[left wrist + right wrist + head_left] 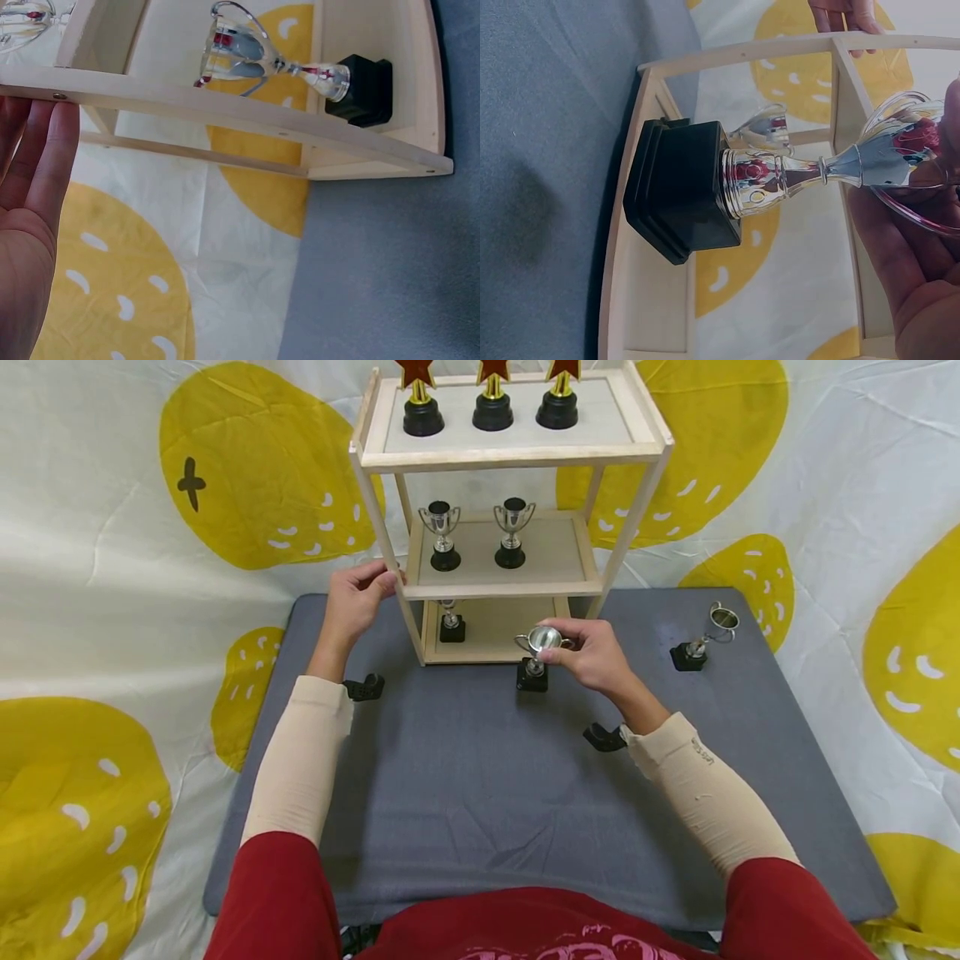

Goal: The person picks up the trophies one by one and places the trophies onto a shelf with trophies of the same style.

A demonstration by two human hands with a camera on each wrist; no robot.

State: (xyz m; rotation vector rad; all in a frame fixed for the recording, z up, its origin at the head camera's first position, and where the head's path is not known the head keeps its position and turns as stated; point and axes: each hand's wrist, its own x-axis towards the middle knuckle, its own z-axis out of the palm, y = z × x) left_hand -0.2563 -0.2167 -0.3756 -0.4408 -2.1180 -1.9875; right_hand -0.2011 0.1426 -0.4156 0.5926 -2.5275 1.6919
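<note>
My right hand point(592, 653) grips a silver trophy cup point(536, 647) by its bowl, in front of the lowest shelf. In the right wrist view the black square base point(682, 187) of this trophy hangs free, with the fingers around the cup end. At the left, my left hand point(360, 602) holds the wooden shelf's upright beside the middle level, and its fingers touch the frame point(187, 105) in the left wrist view. Another silver trophy point(451, 622) stands at the left of the lowest shelf, its cup partly hidden by the middle board point(502, 591).
Two silver trophies point(512, 533) stand on the middle shelf. Three star trophies point(492, 402) with black bases line the top shelf. A further silver trophy point(707, 637) is on the grey table point(480, 810) at the right. Patterned cloth point(112, 527) hangs behind.
</note>
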